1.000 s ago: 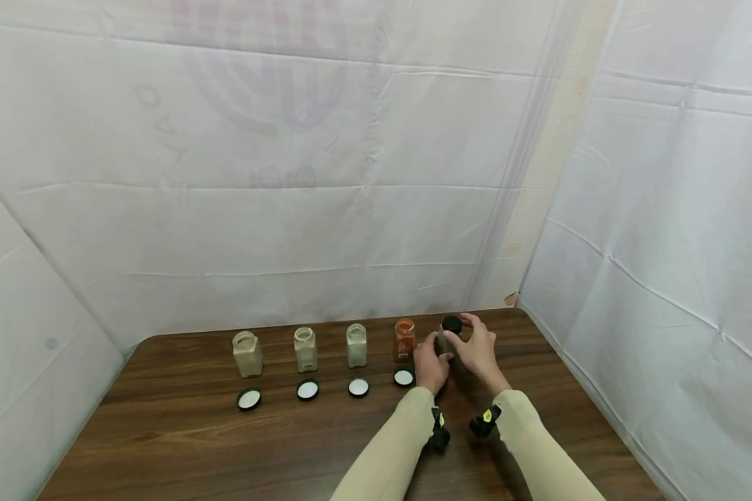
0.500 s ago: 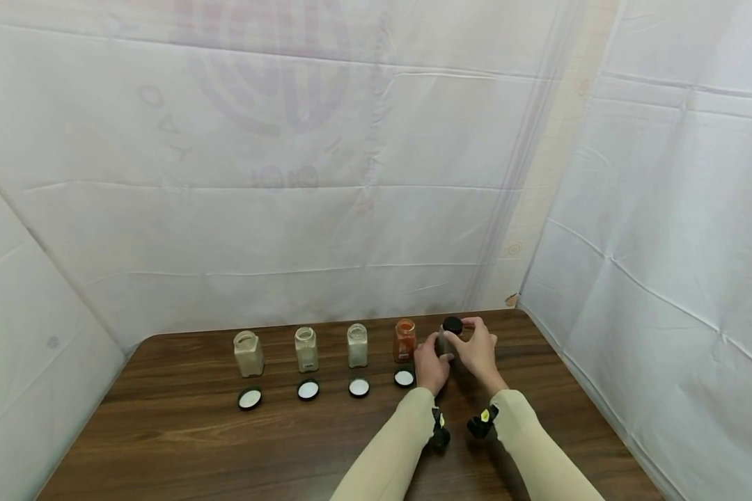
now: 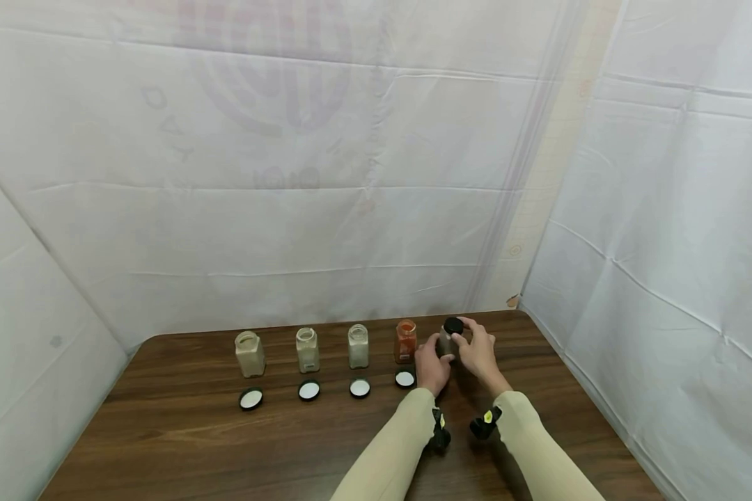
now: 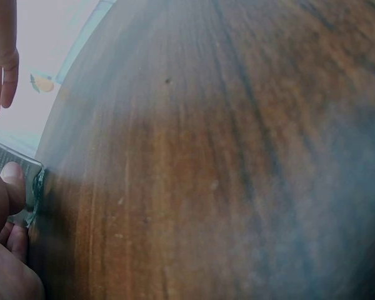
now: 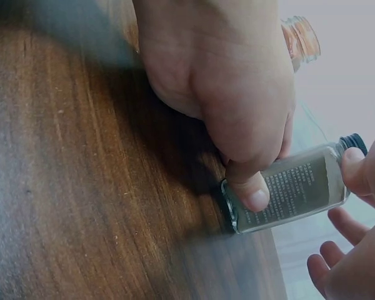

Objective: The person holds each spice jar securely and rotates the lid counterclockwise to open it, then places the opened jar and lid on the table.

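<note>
A glass spice jar (image 3: 445,346) with dark grey-brown contents and a black lid (image 3: 454,325) stands upright near the table's back right. My left hand (image 3: 432,367) grips its body low down; the thumb lies across the printed label in the right wrist view. Up at the lid, my right hand (image 3: 478,355) has its thumb and fingers around the rim. The right wrist view shows the jar (image 5: 300,187) sideways, its lid (image 5: 354,144) partly behind the right thumb. Only the jar's edge (image 4: 32,181) shows in the left wrist view.
To the left, a jar of red powder (image 3: 405,342) and jars of pale contents (image 3: 358,346), (image 3: 307,349), (image 3: 249,353) stand lidless in a row. Black lids (image 3: 404,378) with white undersides lie before them. White sheeting (image 3: 326,229) borders the wooden table (image 3: 276,452).
My right thumb and fingers have shifted slightly around the black lid. The left hand stays on the jar, and the row of jars is unchanged.
</note>
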`<state>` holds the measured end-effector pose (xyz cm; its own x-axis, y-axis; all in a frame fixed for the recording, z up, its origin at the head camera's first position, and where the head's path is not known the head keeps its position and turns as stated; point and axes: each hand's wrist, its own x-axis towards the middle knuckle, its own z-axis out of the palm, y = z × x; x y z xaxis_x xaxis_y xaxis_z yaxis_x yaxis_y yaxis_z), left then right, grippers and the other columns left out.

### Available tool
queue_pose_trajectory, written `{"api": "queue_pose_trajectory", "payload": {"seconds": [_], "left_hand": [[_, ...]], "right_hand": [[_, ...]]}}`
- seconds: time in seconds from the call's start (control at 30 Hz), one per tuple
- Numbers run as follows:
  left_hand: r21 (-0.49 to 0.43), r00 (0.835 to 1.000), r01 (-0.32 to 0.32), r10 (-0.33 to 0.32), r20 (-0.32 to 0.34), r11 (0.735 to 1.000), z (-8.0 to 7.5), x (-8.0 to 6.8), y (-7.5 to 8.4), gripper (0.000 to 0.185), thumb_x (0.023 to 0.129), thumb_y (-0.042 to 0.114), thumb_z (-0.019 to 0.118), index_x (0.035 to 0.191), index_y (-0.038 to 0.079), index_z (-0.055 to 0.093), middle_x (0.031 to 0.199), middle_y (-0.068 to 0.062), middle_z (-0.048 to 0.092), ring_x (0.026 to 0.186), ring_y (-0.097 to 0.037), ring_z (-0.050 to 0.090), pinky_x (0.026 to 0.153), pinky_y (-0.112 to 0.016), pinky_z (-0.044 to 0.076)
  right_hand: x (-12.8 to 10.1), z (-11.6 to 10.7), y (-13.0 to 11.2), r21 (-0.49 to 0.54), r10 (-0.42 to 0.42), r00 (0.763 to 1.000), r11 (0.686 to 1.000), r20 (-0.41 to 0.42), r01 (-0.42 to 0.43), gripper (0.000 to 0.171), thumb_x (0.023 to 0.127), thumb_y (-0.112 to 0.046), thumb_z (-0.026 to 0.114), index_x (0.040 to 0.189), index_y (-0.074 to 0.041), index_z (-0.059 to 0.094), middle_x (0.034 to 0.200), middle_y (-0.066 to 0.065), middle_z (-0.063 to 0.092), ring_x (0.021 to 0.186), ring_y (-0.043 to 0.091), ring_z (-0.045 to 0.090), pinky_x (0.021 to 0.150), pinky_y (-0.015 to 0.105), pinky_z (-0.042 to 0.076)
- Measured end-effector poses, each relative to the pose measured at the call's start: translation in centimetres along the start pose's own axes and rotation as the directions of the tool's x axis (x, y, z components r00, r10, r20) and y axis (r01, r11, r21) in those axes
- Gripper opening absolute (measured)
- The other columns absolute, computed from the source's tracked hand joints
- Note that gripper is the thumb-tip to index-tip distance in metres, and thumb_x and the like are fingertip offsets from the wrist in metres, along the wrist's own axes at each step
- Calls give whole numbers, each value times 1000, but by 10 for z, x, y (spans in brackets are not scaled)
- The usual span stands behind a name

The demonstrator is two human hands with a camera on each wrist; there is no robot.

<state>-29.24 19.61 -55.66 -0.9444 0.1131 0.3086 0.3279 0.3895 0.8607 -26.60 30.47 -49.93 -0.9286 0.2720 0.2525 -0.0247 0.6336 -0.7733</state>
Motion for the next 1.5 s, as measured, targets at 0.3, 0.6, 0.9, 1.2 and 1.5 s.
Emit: {"api": "queue_pose_trajectory", "payload": {"seconds": [0.3, 0.6, 0.9, 1.2, 1.5], "left_hand": [[4, 1000, -16, 16, -14, 1000, 0, 0, -1, 43, 86, 1, 78, 127, 4, 67, 118, -18, 72, 109, -39, 64, 95, -53, 55], [6, 1000, -3, 3, -7, 1000, -2, -2, 0, 43, 88, 2, 77, 130, 4, 66, 122, -18, 70, 114, -39, 63, 97, -53, 54], [7, 1000, -5, 5, -6, 1000, -2, -2, 0, 43, 87, 1, 77, 128, 5, 67, 119, -17, 72, 111, -37, 65, 96, -51, 55], [-3, 1000, -2, 2, 1, 1000, -4, -2, 3, 43, 87, 1, 77, 129, 5, 67, 119, -16, 72, 110, -37, 65, 95, -51, 55], [5, 1000, -23, 24, -18, 1000, -3, -2, 3, 44, 86, 1, 78, 128, 3, 67, 117, -18, 72, 108, -38, 64, 95, -51, 55]], "right_hand": [[-3, 0, 2, 8, -82, 996, 997, -42, 83, 54, 97, -7, 70, 146, 4, 49, 136, 30, 58, 124, 50, 50, 103, 61, 34], [-4, 3, 1, 74, 18, 997, 997, -72, -13, 54, 95, -21, 77, 136, 1, 50, 136, 28, 57, 125, 44, 43, 102, 56, 33], [-4, 5, -1, 62, 32, 996, 998, -80, -27, 44, 97, -14, 73, 134, 1, 54, 135, 27, 59, 126, 45, 43, 103, 57, 35], [-2, 1, 0, 33, -3, 1000, 999, -18, 3, 42, 103, -6, 61, 143, 2, 53, 139, 27, 56, 129, 48, 44, 106, 63, 36], [-4, -4, 1, 72, -65, 998, 995, 9, 65, 51, 101, -5, 64, 149, 1, 46, 141, 30, 54, 132, 50, 46, 109, 65, 38]]}}
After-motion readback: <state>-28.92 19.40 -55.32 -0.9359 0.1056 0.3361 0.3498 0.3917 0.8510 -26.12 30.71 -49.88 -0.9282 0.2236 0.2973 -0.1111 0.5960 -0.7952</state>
